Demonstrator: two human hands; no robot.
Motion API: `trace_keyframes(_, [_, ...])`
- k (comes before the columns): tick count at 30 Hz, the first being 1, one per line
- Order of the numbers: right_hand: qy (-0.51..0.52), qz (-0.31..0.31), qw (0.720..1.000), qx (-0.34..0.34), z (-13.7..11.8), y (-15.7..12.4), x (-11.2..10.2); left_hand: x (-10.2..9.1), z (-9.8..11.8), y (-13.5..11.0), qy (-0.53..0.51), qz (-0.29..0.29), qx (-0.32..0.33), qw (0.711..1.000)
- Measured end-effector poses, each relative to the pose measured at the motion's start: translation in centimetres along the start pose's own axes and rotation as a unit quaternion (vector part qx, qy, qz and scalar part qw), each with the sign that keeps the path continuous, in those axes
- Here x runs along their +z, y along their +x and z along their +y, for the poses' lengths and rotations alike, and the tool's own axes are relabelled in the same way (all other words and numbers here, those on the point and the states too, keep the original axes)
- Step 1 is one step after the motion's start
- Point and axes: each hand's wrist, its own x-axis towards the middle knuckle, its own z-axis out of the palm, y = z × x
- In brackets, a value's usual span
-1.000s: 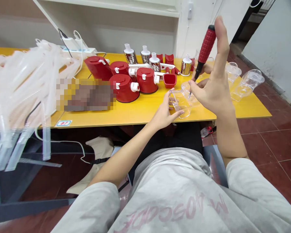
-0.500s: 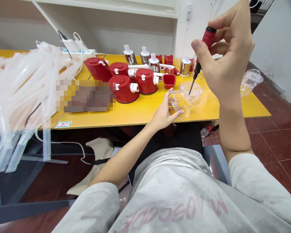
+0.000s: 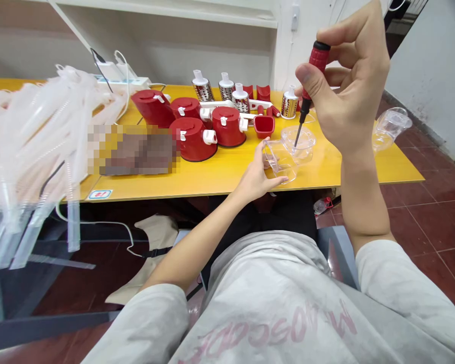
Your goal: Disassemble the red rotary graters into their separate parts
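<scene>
My right hand [image 3: 349,86] is raised over the table, fingers wrapped round the red and black handle of a screwdriver [image 3: 305,103]. The screwdriver slants down and its tip meets a clear plastic housing [image 3: 302,137], near the joint between its round end and its wider open end. Gripping the wider end from the left is my left hand [image 3: 258,174], with the thumb along the near edge and some fingers seen through the plastic. The housing rests on or just above the yellow table; I cannot tell which.
Red bases [image 3: 229,126] with white knobs stand left of centre on the yellow table [image 3: 220,174]. Metal grater drums [image 3: 289,103] and a red cup [image 3: 264,126] are behind my hands. Another clear housing [image 3: 390,129] sits at the right. Clear plastic bags [image 3: 41,131] pile up at the left.
My right hand and the screwdriver handle have shifted slightly left, leaving the shaft a little more upright. My left hand and the clear housing stay nearly still.
</scene>
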Motion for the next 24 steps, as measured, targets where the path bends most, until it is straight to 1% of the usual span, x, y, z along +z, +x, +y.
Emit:
trace_keyframes(2, [0.023, 0.018, 0.999, -0.029, 0.6, -0.1, 0.4, 0.0, 0.2, 0.0, 0.012, 0.002, -0.004, 1.000])
trace_keyframes(3, [0.025, 0.019, 0.999, -0.033, 0.9, -0.1, 0.5, 0.0, 0.3, 0.0, 0.018, 0.002, -0.004, 1.000])
trace_keyframes(7, [0.015, 0.010, 1.000, -0.001, 1.1, 0.0, 0.5, 0.0, 0.3, 0.1, 0.034, -0.008, 0.002, 0.999])
trace_keyframes(13, [0.051, 0.007, 0.998, 0.025, 1.5, 0.6, 0.4, 0.0, -0.1, 0.0, 0.046, -0.005, 0.005, 0.999])
trace_keyframes(18, [0.079, 0.015, 0.996, 0.044, 2.1, 0.8, 0.7, 0.1, 1.0, -0.1, 0.054, 0.001, -0.016, 0.998])
trace_keyframes(21, [0.105, 0.020, 0.994, 0.037, 2.6, 0.9, 0.9, 0.2, 1.8, -0.1, 0.046, 0.003, -0.026, 0.999])
trace_keyframes(24, [0.118, 0.023, 0.992, 0.033, 3.0, 1.0, 0.9, 0.2, 2.1, -0.2, 0.039, 0.002, -0.028, 0.999])
